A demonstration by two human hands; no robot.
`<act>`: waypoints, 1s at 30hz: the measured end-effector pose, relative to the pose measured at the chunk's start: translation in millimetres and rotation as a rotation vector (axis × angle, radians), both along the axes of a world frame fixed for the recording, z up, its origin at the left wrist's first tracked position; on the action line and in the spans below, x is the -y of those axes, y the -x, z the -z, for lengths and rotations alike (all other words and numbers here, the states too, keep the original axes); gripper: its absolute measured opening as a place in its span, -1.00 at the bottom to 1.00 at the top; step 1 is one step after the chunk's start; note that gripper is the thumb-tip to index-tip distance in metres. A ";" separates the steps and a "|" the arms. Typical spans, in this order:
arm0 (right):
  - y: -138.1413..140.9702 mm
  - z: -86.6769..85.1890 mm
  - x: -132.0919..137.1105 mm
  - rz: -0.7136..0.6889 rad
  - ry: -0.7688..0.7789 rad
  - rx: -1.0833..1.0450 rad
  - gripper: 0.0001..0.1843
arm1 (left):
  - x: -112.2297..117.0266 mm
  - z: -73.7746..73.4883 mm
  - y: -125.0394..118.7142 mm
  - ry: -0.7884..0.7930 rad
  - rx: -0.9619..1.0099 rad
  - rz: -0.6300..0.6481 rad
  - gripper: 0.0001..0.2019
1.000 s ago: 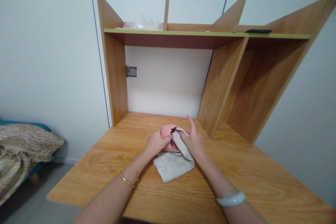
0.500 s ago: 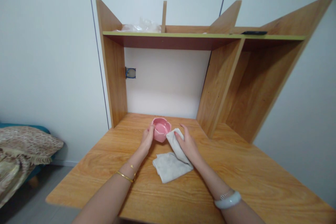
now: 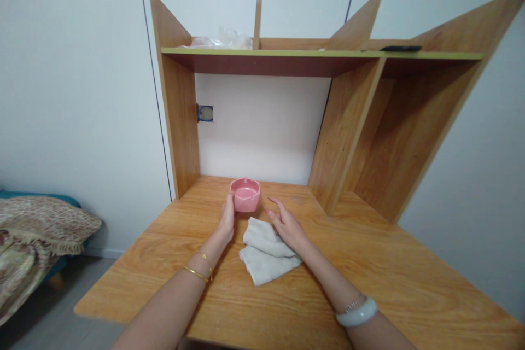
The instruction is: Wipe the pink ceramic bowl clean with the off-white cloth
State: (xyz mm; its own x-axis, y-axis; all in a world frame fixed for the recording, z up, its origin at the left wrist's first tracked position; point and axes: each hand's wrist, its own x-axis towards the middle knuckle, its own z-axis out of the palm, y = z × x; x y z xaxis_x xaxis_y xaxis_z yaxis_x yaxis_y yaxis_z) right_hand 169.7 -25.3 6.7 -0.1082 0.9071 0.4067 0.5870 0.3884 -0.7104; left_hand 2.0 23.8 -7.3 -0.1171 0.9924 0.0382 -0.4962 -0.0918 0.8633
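One pink ashtray (image 3: 245, 194) stands upright on the wooden desk (image 3: 369, 284), toward its back edge, at about 12 o'clock from the two hands. Its rim shows shallow notches and its hollow faces up. The left hand (image 3: 227, 219) touches the ashtray's left wall with its fingertips, the fingers stretched forward and loosely curved rather than wrapped around it; whether it truly grips cannot be told. The right hand (image 3: 286, 222) lies open, fingers spread and relaxed, its palm side resting on the far right edge of one grey-white cloth (image 3: 264, 250). That hand holds nothing. The two hands are apart, with the ashtray at 11 o'clock from the right hand and just beside its fingertips without touching.

The cloth lies folded in a loose heap on the desk, at 6 o'clock from the ashtray and near it, between the two forearms.

Two thin gold bangles (image 3: 198, 270) circle the left wrist. The right wrist carries one pale jade-like bangle (image 3: 356, 314) and one thin chain bracelet just above it.

Behind the ashtray rises one wooden hutch (image 3: 180, 120) with one shelf across the top. On that shelf, at 11 o'clock, sits one crumpled clear plastic bag (image 3: 221, 39); at 1 o'clock lies one flat dark object (image 3: 401, 48).

At 9 o'clock, beyond the desk, one patterned blanket (image 3: 36, 229) lies over a bed.
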 end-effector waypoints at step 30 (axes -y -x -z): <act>-4.0 -20.2 4.0 0.114 0.049 -0.213 -0.55 | 29.1 -14.2 -21.5 -0.305 -0.422 0.195 -0.53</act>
